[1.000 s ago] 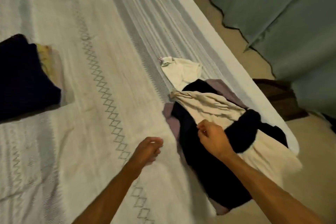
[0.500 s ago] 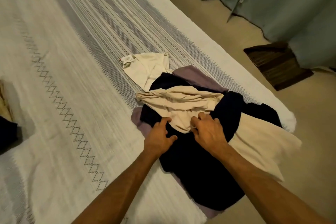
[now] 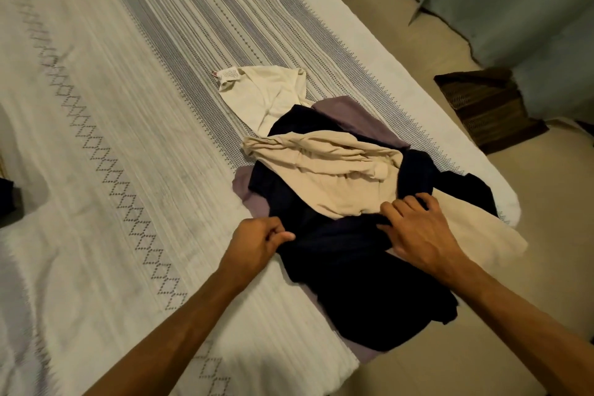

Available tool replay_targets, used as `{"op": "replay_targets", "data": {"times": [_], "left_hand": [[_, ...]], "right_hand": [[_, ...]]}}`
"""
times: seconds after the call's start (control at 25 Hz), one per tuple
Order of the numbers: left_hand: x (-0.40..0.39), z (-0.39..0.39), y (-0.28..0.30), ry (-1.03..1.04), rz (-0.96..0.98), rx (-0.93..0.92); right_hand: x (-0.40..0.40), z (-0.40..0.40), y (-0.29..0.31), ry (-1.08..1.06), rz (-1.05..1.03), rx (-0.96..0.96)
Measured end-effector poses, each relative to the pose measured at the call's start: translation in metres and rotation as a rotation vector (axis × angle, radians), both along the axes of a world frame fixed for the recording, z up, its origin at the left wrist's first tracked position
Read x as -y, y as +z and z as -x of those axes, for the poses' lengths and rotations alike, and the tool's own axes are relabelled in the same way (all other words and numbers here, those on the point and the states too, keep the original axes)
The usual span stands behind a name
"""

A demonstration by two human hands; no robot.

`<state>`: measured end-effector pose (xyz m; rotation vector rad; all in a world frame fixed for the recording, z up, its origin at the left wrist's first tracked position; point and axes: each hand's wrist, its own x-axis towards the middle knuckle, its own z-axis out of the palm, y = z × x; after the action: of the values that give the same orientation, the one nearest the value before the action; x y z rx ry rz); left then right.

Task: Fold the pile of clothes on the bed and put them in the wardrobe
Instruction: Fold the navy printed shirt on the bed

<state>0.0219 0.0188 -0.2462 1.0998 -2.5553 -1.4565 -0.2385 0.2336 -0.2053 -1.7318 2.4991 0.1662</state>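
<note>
A loose pile of clothes lies near the bed's right edge. Its top is a crumpled beige garment (image 3: 334, 177), draped over a dark navy garment (image 3: 360, 276). A mauve garment (image 3: 360, 119) shows underneath, and a cream garment (image 3: 266, 90) with a label sticks out at the far side. My left hand (image 3: 257, 243) pinches the navy garment's left edge between thumb and curled fingers. My right hand (image 3: 418, 228) lies on the pile with spread fingers, its fingertips dug into a navy fold beside the beige cloth.
The bed (image 3: 112, 138) has a white and grey patterned cover. A dark folded item (image 3: 5, 194) peeks in at the left edge. Beyond the bed's right edge are a beige floor, a dark brown mat (image 3: 488, 109) and grey-green curtains (image 3: 514, 0).
Both hands have gone from above the bed onto the pile. The left hand has slid left and taken the navy edge. The right hand has shifted right onto the navy fold.
</note>
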Motion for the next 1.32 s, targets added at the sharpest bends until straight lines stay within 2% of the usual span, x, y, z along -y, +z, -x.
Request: {"op": "replay_targets", "data": {"times": [0.2,0.32,0.44,0.52,0.6,0.68,0.76,0.84,0.96,1.08,1.24,1.32], "left_hand": [[0.019,-0.03,0.045,0.14,-0.007,-0.175],[0.027,-0.053,0.074,0.137,-0.028,-0.155],[0.021,-0.068,0.117,0.155,0.081,-0.267],[0.025,-0.073,0.146,0.011,0.111,-0.421],[0.03,-0.082,0.166,-0.213,0.147,-0.424],[0.028,-0.1,0.179,-0.293,0.195,-0.342],[0.019,-0.123,0.207,-0.27,0.203,-0.292],[0.002,-0.146,0.258,-0.224,0.12,-0.281],[-0.022,-0.175,0.347,-0.189,0.075,-0.364],[-0.035,-0.198,0.422,-0.03,-0.043,-0.369],[-0.022,-0.246,0.514,0.022,0.131,-0.508],[0.002,-0.276,0.562,0.183,0.206,-0.566]], "right_hand": [[0.038,-0.019,0.066,-0.32,0.455,0.332],[0.085,-0.058,0.133,-0.282,0.601,0.571],[0.117,-0.118,0.2,-0.014,0.435,0.85],[0.126,-0.152,0.236,0.121,0.25,1.092],[0.127,-0.175,0.28,0.086,0.215,1.378],[0.124,-0.188,0.334,0.008,0.307,1.529],[0.12,-0.198,0.398,0.01,0.434,1.579],[0.116,-0.212,0.469,0.071,0.559,1.604],[0.109,-0.241,0.56,0.139,0.662,1.507],[0.101,-0.264,0.623,0.169,0.678,1.437],[0.079,-0.281,0.706,0.128,0.784,1.274],[0.062,-0.264,0.736,0.065,0.834,1.177]]}}
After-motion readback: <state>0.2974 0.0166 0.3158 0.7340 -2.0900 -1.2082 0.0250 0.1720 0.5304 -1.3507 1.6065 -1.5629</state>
